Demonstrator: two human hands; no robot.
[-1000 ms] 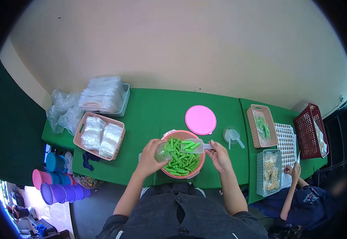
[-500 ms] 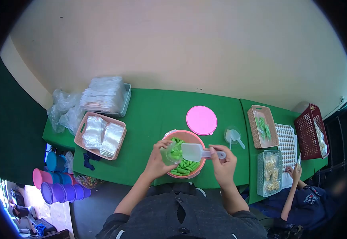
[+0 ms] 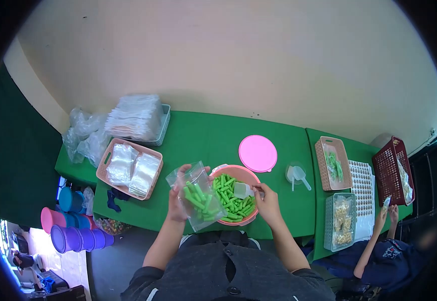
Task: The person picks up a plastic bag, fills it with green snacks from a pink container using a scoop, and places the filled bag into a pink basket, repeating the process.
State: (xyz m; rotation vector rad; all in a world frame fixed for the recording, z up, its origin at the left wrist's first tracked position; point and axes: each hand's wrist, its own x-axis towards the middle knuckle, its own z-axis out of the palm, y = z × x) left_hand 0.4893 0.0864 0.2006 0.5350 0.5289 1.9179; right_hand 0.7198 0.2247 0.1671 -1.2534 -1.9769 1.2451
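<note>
We find the clear, flexible plastic bag [image 3: 198, 200] over the near-left part of the round salmon-coloured plastic tub [image 3: 249, 174], tilted, with bright green, ridged sticks gathered in its middle and lower part. The left hand [image 3: 176, 209] is clamped on the bag, with its fingers spread behind the film. Whether the bag's mouth gapes, we cannot tell. The right hand [image 3: 267, 203] is closed on the handle of a translucent white plastic scoop [image 3: 240, 190], whose blade rests among the loose green sticks [image 3: 223, 189] in the tub.

For sound handling, we advise supporting the bag from beneath, keeping its mouth uppermost and level, and gripping the film lightly so the sticks do not snap. The scoop is best drawn shallowly, with its load lying flat and its edge clear of the thin film.

Beyond the tub, we note a smooth, flat pink disc lid [image 3: 257, 153] on the green cloth [image 3: 203, 135]. A second translucent scoop [image 3: 298, 175] lies to the right. At left, a peach rectangular plastic basket [image 3: 159, 176] holds glossy clear bags [image 3: 144, 173] in stacks. At far right, a co-worker in dark clothing [image 3: 391, 263] handles a small packet [image 3: 386, 201] beside a dark red perforated basket [image 3: 385, 173].
</note>
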